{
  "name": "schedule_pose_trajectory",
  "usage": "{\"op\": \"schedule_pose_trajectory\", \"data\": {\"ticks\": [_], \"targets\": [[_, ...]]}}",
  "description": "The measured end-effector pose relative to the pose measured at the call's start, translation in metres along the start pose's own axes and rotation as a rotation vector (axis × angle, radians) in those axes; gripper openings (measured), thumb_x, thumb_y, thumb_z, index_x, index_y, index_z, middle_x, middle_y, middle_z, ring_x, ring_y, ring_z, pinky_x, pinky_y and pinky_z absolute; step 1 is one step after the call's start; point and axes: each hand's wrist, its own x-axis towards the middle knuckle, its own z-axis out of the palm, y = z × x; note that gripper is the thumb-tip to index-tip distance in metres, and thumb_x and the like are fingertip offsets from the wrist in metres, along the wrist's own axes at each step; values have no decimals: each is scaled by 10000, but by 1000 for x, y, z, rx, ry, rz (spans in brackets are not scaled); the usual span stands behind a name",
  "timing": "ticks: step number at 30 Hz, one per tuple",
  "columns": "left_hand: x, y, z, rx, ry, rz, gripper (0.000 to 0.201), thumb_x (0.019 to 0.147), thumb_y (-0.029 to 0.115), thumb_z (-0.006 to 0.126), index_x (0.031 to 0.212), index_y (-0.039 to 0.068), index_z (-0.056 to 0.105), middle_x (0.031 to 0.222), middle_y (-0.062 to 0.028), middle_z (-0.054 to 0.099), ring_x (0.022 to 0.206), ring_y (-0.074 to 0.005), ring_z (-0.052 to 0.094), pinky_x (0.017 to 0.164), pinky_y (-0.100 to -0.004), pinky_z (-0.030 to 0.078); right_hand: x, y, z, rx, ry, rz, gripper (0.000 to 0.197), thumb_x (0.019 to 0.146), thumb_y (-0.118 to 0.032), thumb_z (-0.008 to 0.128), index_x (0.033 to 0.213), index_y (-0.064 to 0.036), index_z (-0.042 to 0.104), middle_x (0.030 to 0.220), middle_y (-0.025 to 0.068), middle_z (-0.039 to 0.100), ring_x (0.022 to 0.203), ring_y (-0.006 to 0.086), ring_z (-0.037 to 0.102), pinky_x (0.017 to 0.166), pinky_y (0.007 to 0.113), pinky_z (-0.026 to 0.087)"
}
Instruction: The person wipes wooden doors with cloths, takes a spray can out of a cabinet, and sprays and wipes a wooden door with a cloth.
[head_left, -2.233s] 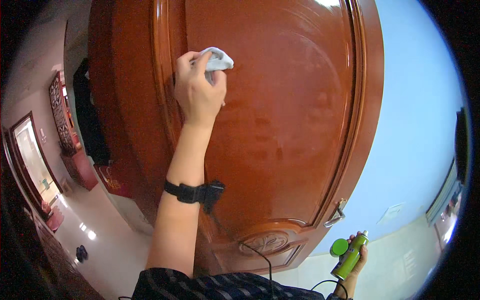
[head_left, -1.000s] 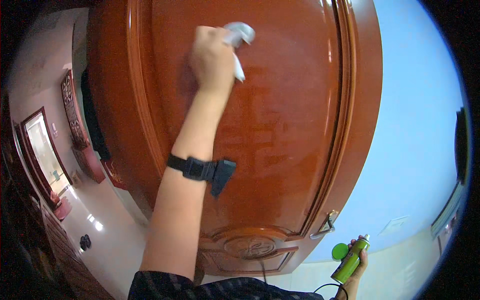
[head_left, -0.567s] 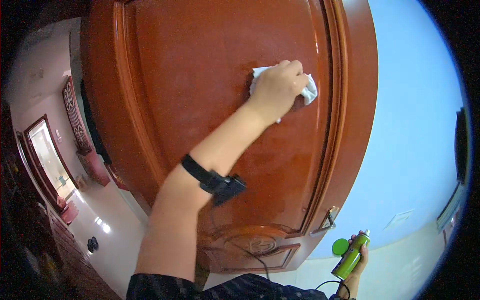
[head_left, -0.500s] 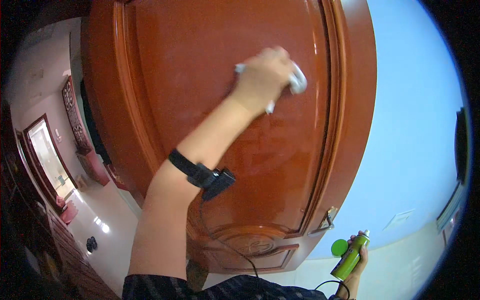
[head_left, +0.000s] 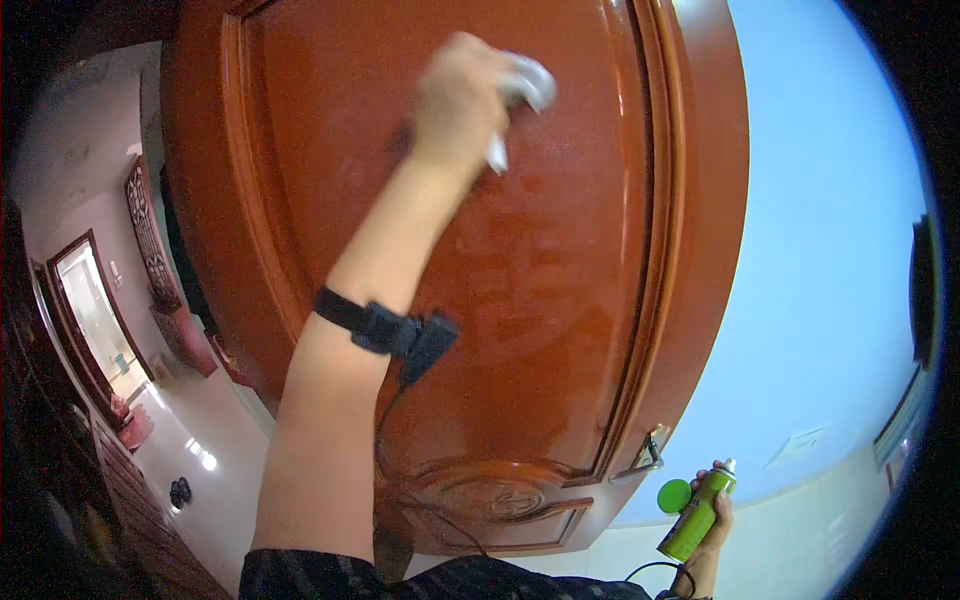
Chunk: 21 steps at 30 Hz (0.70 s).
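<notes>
My left hand (head_left: 460, 105), blurred by motion, presses a white cloth (head_left: 530, 82) against the upper panel of a reddish-brown wooden door (head_left: 540, 300). Folds of the cloth stick out past the fingers on the right and below. At the lower right, my right hand (head_left: 718, 525) is wrapped round a green spray can (head_left: 697, 518) with a white nozzle at its top. A round green cap (head_left: 674, 496) is beside the can, on its left; how it is held is hidden.
A metal door handle (head_left: 651, 450) juts from the door's right edge, near the can. Beyond is a pale blue wall (head_left: 830, 250). A black strap with a small device (head_left: 400, 335) and trailing cable sits on my left forearm. Dark shoes (head_left: 180, 492) lie on the shiny floor at left.
My left hand has swept up and to the left across the door panel with the cloth. The right hand with the spray can has barely moved.
</notes>
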Motion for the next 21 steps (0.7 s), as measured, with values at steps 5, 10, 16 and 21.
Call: {"op": "schedule_pose_trajectory", "data": {"ticks": [5, 10, 16, 21], "targets": [[-1, -4, 12, -21, 43, -65, 88, 735, 17, 598, 752, 50, 677, 794, -131, 628, 794, -305, 625, 734, -411, 494, 6, 4, -3, -34, 19, 4, 644, 783, -286, 663, 1336, -77, 408, 1082, 113, 568, 924, 199, 565, 786, 300, 499], [-19, 23, 4, -243, -308, 85, 127, 718, 5, 590, 750, 91, 677, 808, -95, 617, 826, -297, 612, 740, -406, 494, -1, -1, 10, -40, -10, 1, 665, 784, -293, 662, 1350, -73, 392, 1083, 113, 562, 932, 198, 562, 770, 307, 508], [-14, -17, 10, 133, 52, -89, 131, 682, 37, 650, 762, 120, 712, 835, -79, 626, 840, -283, 602, 738, -399, 488, 5, 8, -11, -71, 32, -30, 671, 784, -292, 669, 1352, -71, 391, 1086, 113, 559, 938, 200, 561, 763, 310, 505], [-52, 54, 22, -162, -180, 9, 161, 663, 9, 647, 761, 132, 678, 805, -42, 577, 809, -264, 563, 709, -388, 477, 6, 7, -9, -57, 11, -7, 663, 786, -305, 666, 1347, -74, 400, 1065, 113, 567, 934, 197, 562, 789, 305, 495]]}}
